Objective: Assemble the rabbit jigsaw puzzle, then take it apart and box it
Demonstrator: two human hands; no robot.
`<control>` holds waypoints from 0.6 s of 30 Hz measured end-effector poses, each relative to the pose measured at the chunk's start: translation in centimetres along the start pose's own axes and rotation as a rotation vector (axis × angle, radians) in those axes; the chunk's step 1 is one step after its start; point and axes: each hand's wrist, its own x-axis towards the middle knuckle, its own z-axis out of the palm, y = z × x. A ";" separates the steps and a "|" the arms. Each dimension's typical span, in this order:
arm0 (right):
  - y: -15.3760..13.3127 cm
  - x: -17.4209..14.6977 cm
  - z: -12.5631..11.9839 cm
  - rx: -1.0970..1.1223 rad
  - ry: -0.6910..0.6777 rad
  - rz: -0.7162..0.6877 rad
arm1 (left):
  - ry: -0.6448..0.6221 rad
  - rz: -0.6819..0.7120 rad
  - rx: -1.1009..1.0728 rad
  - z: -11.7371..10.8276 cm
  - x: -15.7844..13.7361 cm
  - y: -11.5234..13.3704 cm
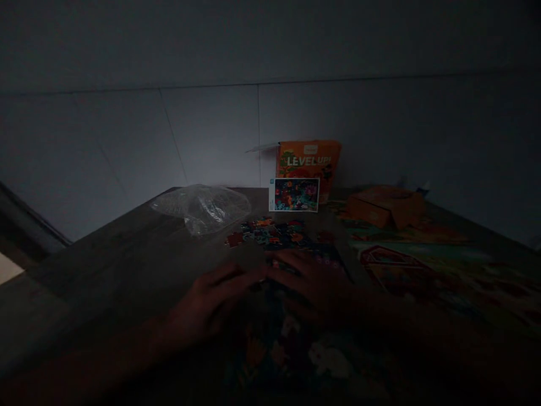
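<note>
The scene is very dark. A partly assembled jigsaw puzzle (291,341) with dark, colourful printing lies in front of me. Over its left edge reaches my left hand (220,296), its fingers stretched toward the right and no held piece visible. My right hand (310,276) rests across the puzzle's middle with its fingers spread. The fingertips of both hands nearly meet; whether a small piece lies under them is too dim to make out. Beyond the hands is a cluster of jigsaw pieces (264,228), with a reddish jigsaw piece (234,239) at its left.
A picture card (296,195) leans on an upright orange box (310,160) against the wall. Left of it lies a crumpled clear plastic bag (207,206). On the right are an orange cardboard piece (384,206) and colourful printed sheets (422,270) on the grey table (127,254).
</note>
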 end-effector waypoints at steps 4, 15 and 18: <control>0.0 -0.1 -0.6 -0.016 0.348 -0.120 | 0.099 0.124 0.023 -0.5 0.1 0.3; -0.7 0.1 -1.8 -0.255 0.192 -0.439 | -0.012 0.057 0.180 -0.5 -1.0 0.7; -0.8 0.0 -2.1 -0.197 0.182 -0.429 | -0.048 0.126 0.171 -0.5 -1.3 0.8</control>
